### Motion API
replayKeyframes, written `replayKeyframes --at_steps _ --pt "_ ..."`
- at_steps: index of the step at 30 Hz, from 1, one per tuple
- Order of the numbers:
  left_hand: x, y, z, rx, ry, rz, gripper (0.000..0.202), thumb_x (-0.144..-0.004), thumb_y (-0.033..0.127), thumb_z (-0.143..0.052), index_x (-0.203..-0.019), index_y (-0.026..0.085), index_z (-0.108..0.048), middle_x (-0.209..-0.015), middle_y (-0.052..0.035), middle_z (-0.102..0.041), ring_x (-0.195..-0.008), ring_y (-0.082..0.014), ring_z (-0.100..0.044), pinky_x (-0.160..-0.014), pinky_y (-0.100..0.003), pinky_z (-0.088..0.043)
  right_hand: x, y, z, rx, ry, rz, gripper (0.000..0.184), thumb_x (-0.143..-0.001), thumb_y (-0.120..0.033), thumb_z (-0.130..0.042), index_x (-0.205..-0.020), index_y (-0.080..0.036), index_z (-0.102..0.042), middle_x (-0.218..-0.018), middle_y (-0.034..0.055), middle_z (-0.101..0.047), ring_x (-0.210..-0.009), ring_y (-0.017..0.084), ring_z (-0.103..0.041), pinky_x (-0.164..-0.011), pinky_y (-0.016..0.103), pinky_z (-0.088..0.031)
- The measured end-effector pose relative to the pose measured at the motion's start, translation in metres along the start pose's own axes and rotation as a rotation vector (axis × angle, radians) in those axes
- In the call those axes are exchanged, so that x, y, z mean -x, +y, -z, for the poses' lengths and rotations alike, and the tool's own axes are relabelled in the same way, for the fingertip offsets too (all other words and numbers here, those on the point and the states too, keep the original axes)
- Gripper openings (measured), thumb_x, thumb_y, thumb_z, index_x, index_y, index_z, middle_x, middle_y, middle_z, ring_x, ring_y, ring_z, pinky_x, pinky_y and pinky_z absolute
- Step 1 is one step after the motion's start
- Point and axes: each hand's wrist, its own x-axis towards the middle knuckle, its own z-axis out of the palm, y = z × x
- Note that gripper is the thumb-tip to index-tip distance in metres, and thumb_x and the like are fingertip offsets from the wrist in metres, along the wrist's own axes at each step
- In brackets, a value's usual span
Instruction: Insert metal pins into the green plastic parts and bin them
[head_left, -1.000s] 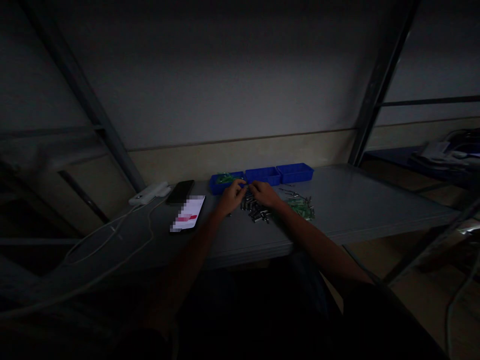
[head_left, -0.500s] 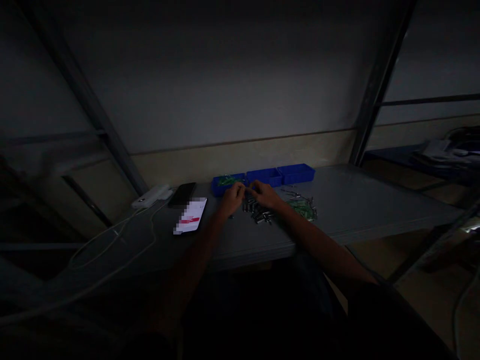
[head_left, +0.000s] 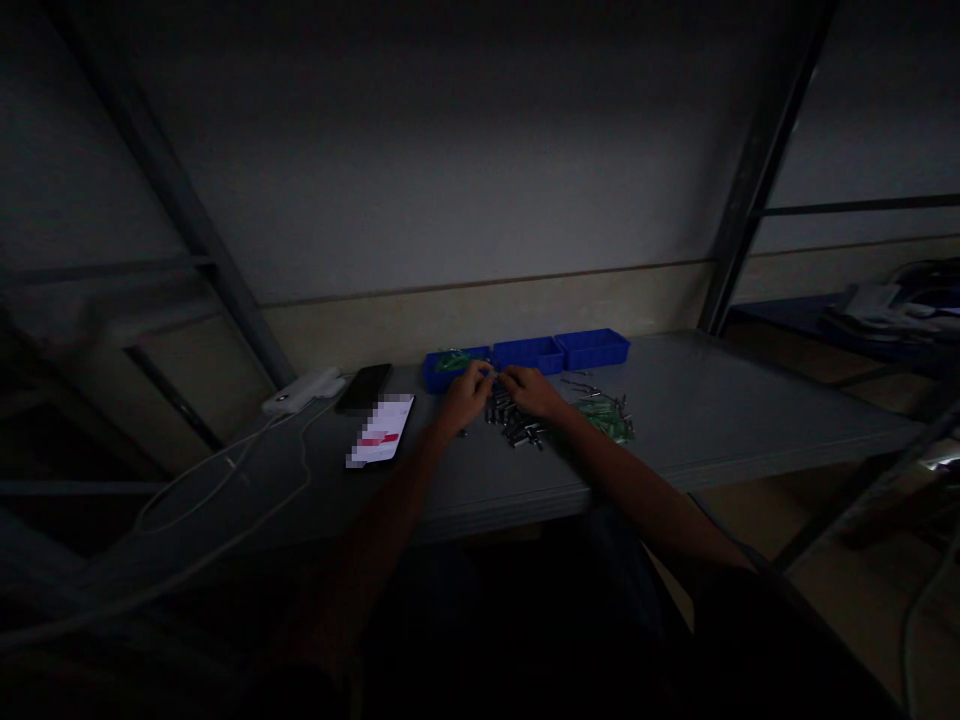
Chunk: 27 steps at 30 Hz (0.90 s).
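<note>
The scene is very dark. My left hand (head_left: 466,396) and my right hand (head_left: 531,390) meet fingertip to fingertip over a heap of small dark metal parts (head_left: 517,424) on the grey table (head_left: 712,410). Both hands have their fingers curled and pinched together on something too small to name. Right behind the hands stand three blue trays in a row: the left blue tray (head_left: 444,370) holds green pieces, the middle blue tray (head_left: 534,353) and the right blue tray (head_left: 594,347) look dark inside. A pile of small green boards (head_left: 606,416) lies to the right of my right hand.
A lit phone (head_left: 381,430) lies left of my left hand, a dark phone (head_left: 364,387) behind it. A white charger block (head_left: 300,391) trails white cables (head_left: 225,480) over the table's left part. Metal rack posts (head_left: 757,170) rise at the back right and left.
Both hands stay together over the metal parts with only small finger movements. The view has shifted slightly.
</note>
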Motion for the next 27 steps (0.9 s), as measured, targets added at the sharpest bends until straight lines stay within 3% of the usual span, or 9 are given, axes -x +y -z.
replayKeyframes --at_steps 3,8,13,20,23,24,27 --pt "0.0 -0.001 0.0 -0.009 0.002 -0.01 0.019 -0.087 0.031 -0.045 -0.099 0.018 -0.052 -0.064 0.0013 -0.057 -0.061 -0.0155 -0.056 -0.061 -0.027 -0.04 0.0 0.001 -0.002 -0.011 0.007 0.012 0.032 -0.095 -0.029 -0.037 -0.087 -0.014 -0.064 -0.081 0.0058 -0.067 -0.073 0.013 -0.056 -0.067 0.022 -0.036" --pt "0.0 0.002 0.001 -0.022 0.025 -0.01 0.016 -0.088 0.033 -0.042 -0.087 0.02 -0.051 -0.065 0.0011 -0.055 -0.063 -0.0154 -0.054 -0.063 -0.027 -0.04 0.001 0.004 -0.004 -0.083 0.044 0.031 0.031 -0.093 -0.037 -0.044 -0.096 -0.013 -0.063 -0.075 0.0024 -0.064 -0.066 0.012 -0.053 -0.061 0.022 -0.034" --pt "0.002 0.012 0.002 -0.08 0.028 0.022 0.019 -0.089 0.032 -0.041 -0.075 0.021 -0.048 -0.061 0.0012 -0.053 -0.061 -0.0157 -0.053 -0.062 -0.028 -0.038 0.001 0.005 -0.005 -0.119 0.051 0.07 0.032 -0.093 -0.037 -0.042 -0.09 -0.013 -0.063 -0.074 0.0019 -0.063 -0.068 0.012 -0.054 -0.063 0.022 -0.034" --pt "-0.004 0.02 0.007 -0.206 0.007 0.102 0.03 -0.091 0.03 -0.038 -0.065 0.02 -0.05 -0.061 -0.0015 -0.057 -0.062 -0.0161 -0.055 -0.063 -0.028 -0.04 0.001 0.003 -0.005 -0.055 0.064 0.074 0.025 -0.092 -0.032 -0.045 -0.094 -0.014 -0.062 -0.072 0.0011 -0.062 -0.064 0.011 -0.052 -0.062 0.022 -0.033" --pt "0.009 0.043 0.014 -0.255 -0.02 0.177 0.025 -0.087 0.032 -0.048 -0.068 0.019 -0.057 -0.065 -0.0028 -0.062 -0.066 -0.0168 -0.058 -0.063 -0.027 -0.042 0.001 0.002 -0.004 -0.025 0.071 0.058 0.023 -0.093 -0.027 -0.043 -0.092 -0.014 -0.062 -0.08 0.0044 -0.065 -0.072 0.013 -0.056 -0.068 0.023 -0.035" --pt "0.022 0.057 0.017 -0.245 0.024 0.182 0.02 -0.085 0.032 -0.052 -0.073 0.019 -0.061 -0.069 -0.0029 -0.064 -0.068 -0.017 -0.06 -0.064 -0.026 -0.043 0.001 0.001 -0.004 -0.019 0.074 0.046 0.024 -0.094 -0.027 -0.042 -0.092 -0.014 -0.062 -0.082 0.0053 -0.066 -0.074 0.013 -0.057 -0.069 0.023 -0.036" --pt "0.087 0.111 0.025 -0.025 0.212 0.215 0.021 -0.088 0.03 -0.047 -0.082 0.02 -0.065 -0.066 -0.0003 -0.063 -0.064 -0.0152 -0.06 -0.061 -0.025 -0.047 0.0 0.001 -0.002 0.003 0.066 0.001 0.027 -0.095 -0.029 -0.039 -0.092 -0.015 -0.062 -0.084 0.0067 -0.067 -0.075 0.015 -0.058 -0.069 0.024 -0.036"
